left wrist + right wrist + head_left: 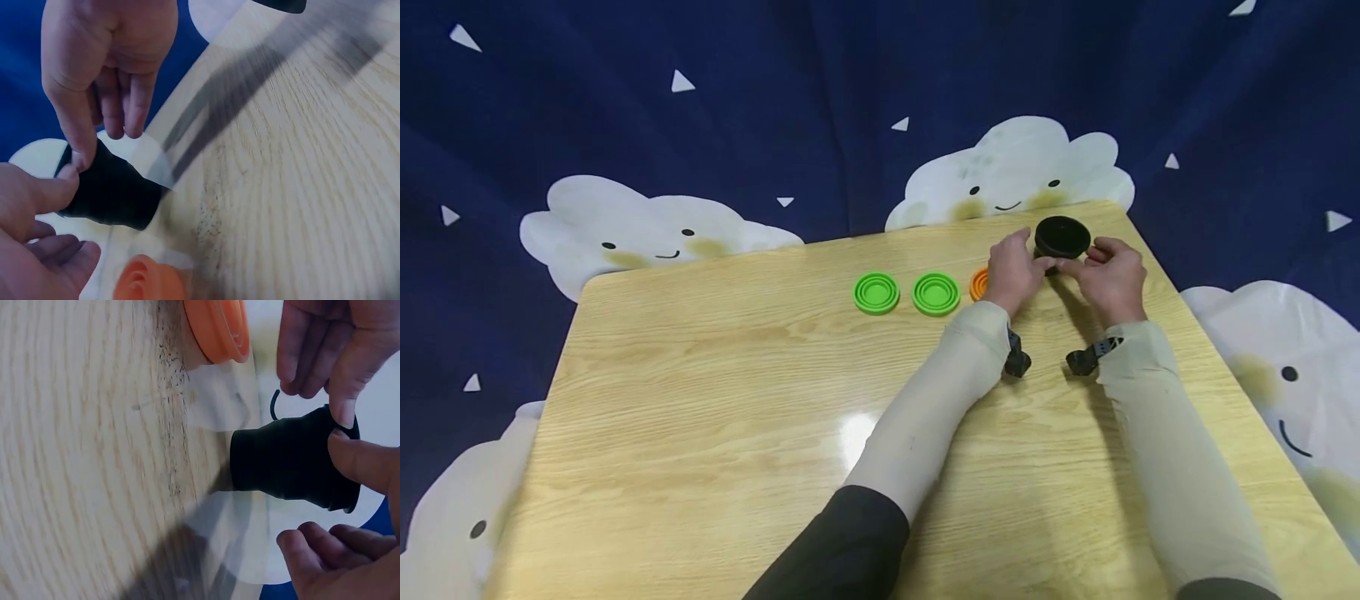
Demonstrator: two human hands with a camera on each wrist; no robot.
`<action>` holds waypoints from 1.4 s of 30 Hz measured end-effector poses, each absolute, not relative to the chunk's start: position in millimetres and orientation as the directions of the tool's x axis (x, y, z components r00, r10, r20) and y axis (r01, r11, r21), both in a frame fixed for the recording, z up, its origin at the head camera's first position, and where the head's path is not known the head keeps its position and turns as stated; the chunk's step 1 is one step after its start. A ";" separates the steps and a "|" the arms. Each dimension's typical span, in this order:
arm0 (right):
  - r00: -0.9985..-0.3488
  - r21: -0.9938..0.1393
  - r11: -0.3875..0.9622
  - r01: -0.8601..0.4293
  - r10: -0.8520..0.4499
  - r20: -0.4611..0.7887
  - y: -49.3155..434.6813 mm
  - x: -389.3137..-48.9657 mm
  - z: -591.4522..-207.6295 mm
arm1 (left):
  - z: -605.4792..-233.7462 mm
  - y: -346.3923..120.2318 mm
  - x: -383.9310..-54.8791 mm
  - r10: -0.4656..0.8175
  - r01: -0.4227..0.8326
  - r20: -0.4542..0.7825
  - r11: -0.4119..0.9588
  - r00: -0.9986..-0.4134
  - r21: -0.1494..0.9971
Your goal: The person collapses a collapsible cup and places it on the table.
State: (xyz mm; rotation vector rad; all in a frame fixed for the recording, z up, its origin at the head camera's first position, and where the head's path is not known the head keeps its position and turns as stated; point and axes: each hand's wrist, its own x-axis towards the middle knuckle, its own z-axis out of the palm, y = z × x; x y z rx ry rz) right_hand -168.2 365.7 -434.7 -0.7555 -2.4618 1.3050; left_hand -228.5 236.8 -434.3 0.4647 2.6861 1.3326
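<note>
A black collapsible cup [1062, 237], stretched out in stepped rings with its wide mouth up, is at the far right of the table. My left hand [1017, 271] holds it from the left, thumb on the near side by the rim. From the other side my right hand [1114, 279] grips it, its thumb [365, 459] close to the left thumb. The other fingers of both hands stand off the wall. A thin black curved piece [274, 405] sticks out beside the cup. Whether the base [150, 209] touches the table cannot be told.
Left of the hands, an orange collapsed cup [977, 284] is partly hidden by the left hand. Two green collapsed cups, one nearer [936, 294] and one farther left [876, 293], lie on the wooden table [700, 400]. A blue cloud-print curtain [835, 100] hangs behind the table's far edge.
</note>
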 end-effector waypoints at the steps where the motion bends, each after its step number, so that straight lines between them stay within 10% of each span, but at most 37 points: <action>1: -0.840 -0.828 0.461 0.320 0.542 -0.023 365.0 -170.0 -435.3 | -435.7 236.2 -228.9 0.319 0.221 0.040 0.554 -0.947 0.803; 22: -0.913 -0.900 0.415 0.132 0.404 0.052 345.1 -172.6 -411.4 | -419.5 191.1 -240.4 0.395 0.246 0.149 0.206 -0.907 0.947; 42: -0.971 -0.992 0.110 -0.066 0.222 0.090 292.7 -143.5 -376.2 | -378.5 81.9 -231.8 0.508 0.453 0.316 0.170 -0.801 0.875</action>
